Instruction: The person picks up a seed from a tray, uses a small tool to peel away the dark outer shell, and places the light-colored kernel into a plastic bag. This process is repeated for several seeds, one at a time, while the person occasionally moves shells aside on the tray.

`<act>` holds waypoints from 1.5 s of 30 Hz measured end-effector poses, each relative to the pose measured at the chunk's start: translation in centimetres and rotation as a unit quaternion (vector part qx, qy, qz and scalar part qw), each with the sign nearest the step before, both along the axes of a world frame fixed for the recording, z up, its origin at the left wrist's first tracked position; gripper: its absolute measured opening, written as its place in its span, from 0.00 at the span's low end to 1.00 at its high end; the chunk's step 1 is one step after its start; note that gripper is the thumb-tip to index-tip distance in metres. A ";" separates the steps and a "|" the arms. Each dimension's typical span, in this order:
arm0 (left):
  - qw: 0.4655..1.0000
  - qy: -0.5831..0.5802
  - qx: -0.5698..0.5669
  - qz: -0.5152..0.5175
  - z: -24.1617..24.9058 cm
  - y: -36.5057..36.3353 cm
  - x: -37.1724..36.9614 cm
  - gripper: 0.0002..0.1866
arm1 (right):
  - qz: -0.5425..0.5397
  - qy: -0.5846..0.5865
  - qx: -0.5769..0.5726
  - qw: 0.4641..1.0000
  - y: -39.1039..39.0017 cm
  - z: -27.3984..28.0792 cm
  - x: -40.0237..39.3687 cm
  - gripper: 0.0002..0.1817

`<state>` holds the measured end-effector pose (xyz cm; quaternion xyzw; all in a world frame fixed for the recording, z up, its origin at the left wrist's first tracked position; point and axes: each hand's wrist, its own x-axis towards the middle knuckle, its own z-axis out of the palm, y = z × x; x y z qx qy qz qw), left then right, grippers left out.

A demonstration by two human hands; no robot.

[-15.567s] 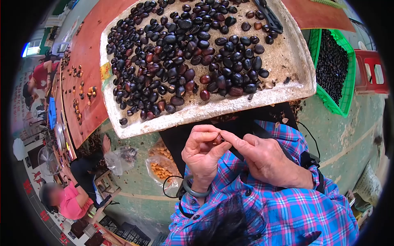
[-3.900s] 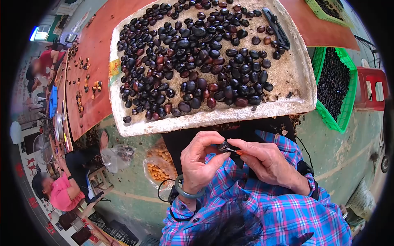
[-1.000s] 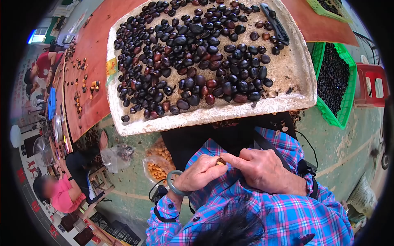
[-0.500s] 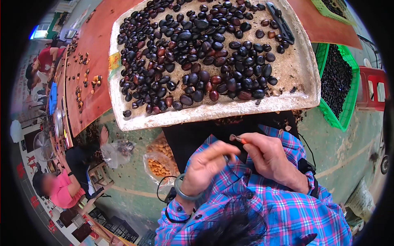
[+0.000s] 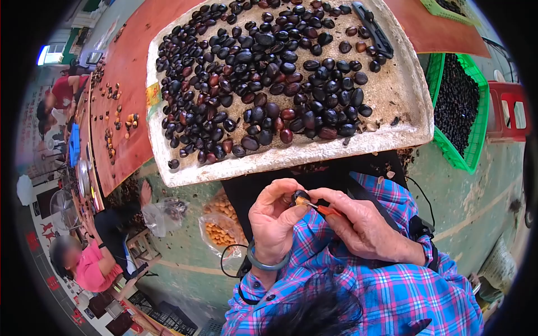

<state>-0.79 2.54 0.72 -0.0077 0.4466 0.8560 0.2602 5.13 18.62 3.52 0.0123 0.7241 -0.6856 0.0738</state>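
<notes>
Between the fingertips of my left hand [image 5: 276,218] is a dark nut [image 5: 301,196] with a pale, opened patch facing the other hand. My right hand [image 5: 361,224] grips a small tool with a red-orange handle [image 5: 328,210]; its metal tip touches the pale part of the nut. Both hands are close together over my lap, just below the near edge of a white foam tray [image 5: 291,159]. Many loose dark nuts [image 5: 266,67] are spread in the tray, and a black utility knife [image 5: 372,29] lies at its upper right.
A green basket of dark nuts [image 5: 483,106] stands at the right beside a red stool [image 5: 507,112]. Bags of orange kernels [image 5: 222,229] lie on the floor at lower left. A person in pink [image 5: 92,269] sits at far left, near a reddish table [image 5: 126,101].
My left hand, blurred and apart from the right before, now holds a dark nut against the tool tip. The pale piece at the tip is no longer seen there. The view has shifted slightly.
</notes>
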 end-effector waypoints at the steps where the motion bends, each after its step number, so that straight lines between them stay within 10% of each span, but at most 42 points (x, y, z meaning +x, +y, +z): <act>1: 1.000 0.029 -0.006 -0.001 0.0 0.0 0.0 0.17 | -0.006 0.024 0.010 1.000 0.0 -0.1 0.1 0.22; 18: 0.957 0.212 -0.186 0.072 0.8 1.6 0.7 0.12 | 0.032 0.068 0.210 0.975 0.0 0.1 0.3 0.34; 23: 0.916 0.250 -0.309 -0.049 0.0 0.8 0.7 0.14 | 0.026 0.082 0.254 0.963 -0.3 0.0 0.5 0.35; 45: 0.863 0.258 -0.223 -0.374 0.2 -2.7 1.3 0.05 | 0.082 0.144 0.325 0.931 -0.1 1.3 0.9 0.30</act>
